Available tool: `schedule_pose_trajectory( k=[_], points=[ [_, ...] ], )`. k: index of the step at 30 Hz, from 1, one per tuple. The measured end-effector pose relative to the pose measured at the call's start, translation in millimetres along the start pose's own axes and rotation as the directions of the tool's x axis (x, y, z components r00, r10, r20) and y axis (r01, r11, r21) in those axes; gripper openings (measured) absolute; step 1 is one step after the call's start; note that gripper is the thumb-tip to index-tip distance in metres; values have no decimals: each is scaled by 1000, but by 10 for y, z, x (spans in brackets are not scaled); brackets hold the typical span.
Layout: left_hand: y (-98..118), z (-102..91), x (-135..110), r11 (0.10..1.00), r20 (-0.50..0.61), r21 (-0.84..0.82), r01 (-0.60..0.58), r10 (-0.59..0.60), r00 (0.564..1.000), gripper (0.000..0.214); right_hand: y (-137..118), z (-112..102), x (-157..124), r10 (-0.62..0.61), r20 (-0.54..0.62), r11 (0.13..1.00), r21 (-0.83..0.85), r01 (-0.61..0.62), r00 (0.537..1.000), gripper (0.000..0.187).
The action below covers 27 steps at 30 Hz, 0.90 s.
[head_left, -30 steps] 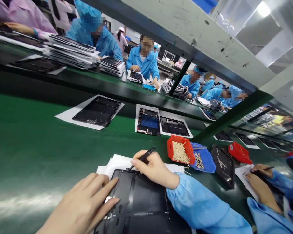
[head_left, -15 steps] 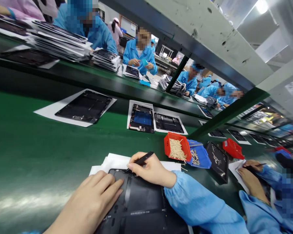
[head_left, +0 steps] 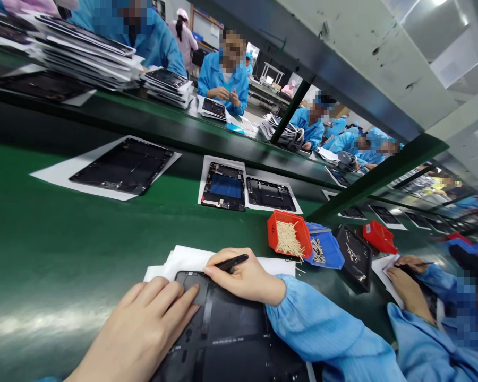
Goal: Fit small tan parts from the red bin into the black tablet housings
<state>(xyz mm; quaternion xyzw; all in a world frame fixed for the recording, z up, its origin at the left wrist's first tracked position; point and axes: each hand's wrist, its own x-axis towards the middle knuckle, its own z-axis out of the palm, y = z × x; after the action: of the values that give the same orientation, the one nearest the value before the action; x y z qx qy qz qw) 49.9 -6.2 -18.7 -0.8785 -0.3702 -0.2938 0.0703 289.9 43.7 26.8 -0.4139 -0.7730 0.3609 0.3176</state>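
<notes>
A dark tablet housing [head_left: 231,318] lies in front of me on white paper sheets [head_left: 183,258], with flat strips and small parts along its edges. My left hand [head_left: 147,318] rests on its left side, fingers stretched out and holding nothing. Near the top edge of the housing, my right hand [head_left: 239,276] is closed in a writing-like grip around a slim black pen-like tool [head_left: 233,262]. The tool's tip is hidden behind my fingers.
To the right stand a red bin [head_left: 290,236] of pale sticks, a blue bin [head_left: 324,249] and a black tray [head_left: 354,257]. More tablet housings [head_left: 123,164] lie on paper farther back. A green post [head_left: 378,175] slants across; a co-worker's hands [head_left: 410,286] are at right.
The view has shifted slightly. My right hand has turned a little, the tool lies flatter and its tip is now hidden. My left hand stays on the housing.
</notes>
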Motion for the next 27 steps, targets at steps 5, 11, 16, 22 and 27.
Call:
schedule_pose_trajectory(
  k=[5, 11, 16, 22, 27],
  points=[
    [15, -4, 10, 1000, 18, 15, 3, -3, 1000, 36, 22, 5, -5, 7, -7, 1000, 12, -7, 1000, 26],
    [25, -112, 151, 998, -9, 46, -38, 39, 999, 35, 15, 2, -12, -1, -11, 1000, 14, 2, 1000, 26],
    [17, -166, 235, 993, 12, 94, -69, 68, 998, 36, 23, 15, -28, 28, -11, 1000, -5, -29, 1000, 25],
    [53, -193, 267, 976, 52, 183, -120, 112, 992, 43, 12, 55, -69, 33, -46, 999, -22, -34, 998, 27],
    [53, -228, 266, 967, 81, 215, -133, 118, 990, 48, -30, 92, -67, 22, -88, 998, -63, -28, 996, 27]
  ],
)
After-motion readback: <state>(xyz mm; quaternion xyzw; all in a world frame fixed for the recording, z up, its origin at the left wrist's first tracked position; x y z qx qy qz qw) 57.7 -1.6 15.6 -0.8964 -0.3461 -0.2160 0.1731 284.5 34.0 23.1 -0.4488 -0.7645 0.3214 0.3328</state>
